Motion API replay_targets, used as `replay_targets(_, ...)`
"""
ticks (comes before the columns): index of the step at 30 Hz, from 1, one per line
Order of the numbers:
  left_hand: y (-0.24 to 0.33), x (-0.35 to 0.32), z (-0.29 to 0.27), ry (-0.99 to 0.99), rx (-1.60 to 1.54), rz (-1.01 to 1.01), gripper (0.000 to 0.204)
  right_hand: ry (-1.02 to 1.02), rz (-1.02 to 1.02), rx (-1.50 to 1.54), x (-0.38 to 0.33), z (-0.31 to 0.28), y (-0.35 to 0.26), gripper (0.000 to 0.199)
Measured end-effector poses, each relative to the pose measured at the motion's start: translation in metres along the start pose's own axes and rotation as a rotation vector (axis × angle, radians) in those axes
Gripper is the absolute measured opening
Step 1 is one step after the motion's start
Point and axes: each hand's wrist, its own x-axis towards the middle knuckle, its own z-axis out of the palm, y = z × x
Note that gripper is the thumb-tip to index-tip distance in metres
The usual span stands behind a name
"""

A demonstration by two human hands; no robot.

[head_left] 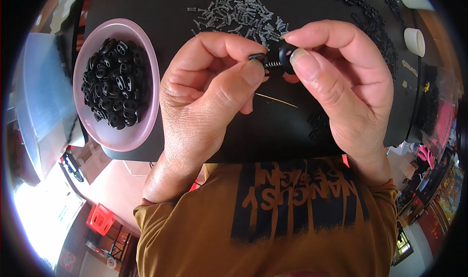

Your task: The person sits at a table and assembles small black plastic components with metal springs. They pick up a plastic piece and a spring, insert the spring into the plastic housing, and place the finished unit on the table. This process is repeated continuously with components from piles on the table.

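Note:
Both of my hands are raised over the dark table, fingertips close together. My left hand [209, 89] pinches a small black cord lock piece [257, 57] between thumb and forefinger. A short metal spring [274, 64] bridges the gap from that piece to the part on the right. My right hand [353, 77] grips a rounded black cord lock shell [285, 55], which has a hole through it, with its thumb over the near face. Fingers hide much of both parts. Below them, a thin pale stick [277, 100] lies slanted, its left end near my left fingers.
To the left, a pink oval bowl [79, 89] holds a heap of black cord locks [117, 84]. Loose springs [234, 13] are piled at the far middle. Black parts [378, 28] spread along the right side, and a few small ones [319, 125] lie by my right wrist. A white cup [414, 42] is far right.

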Motion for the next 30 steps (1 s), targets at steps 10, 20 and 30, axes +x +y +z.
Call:
replay_targets(10,-0.002,-0.001,0.004,0.01,0.04,0.066,0.013,-0.061,-0.181,-0.21,0.005,0.002,0.006,0.017)
replay_targets(20,-0.001,-0.001,0.004,-0.024,-0.054,0.033,0.02,-0.042,-0.187,-0.265,0.004,-0.001,0.009,0.019)
replay_targets(30,-0.001,-0.001,0.003,-0.079,-0.059,0.064,0.026,-0.082,-0.273,-0.265,0.005,-0.007,0.015,0.025)
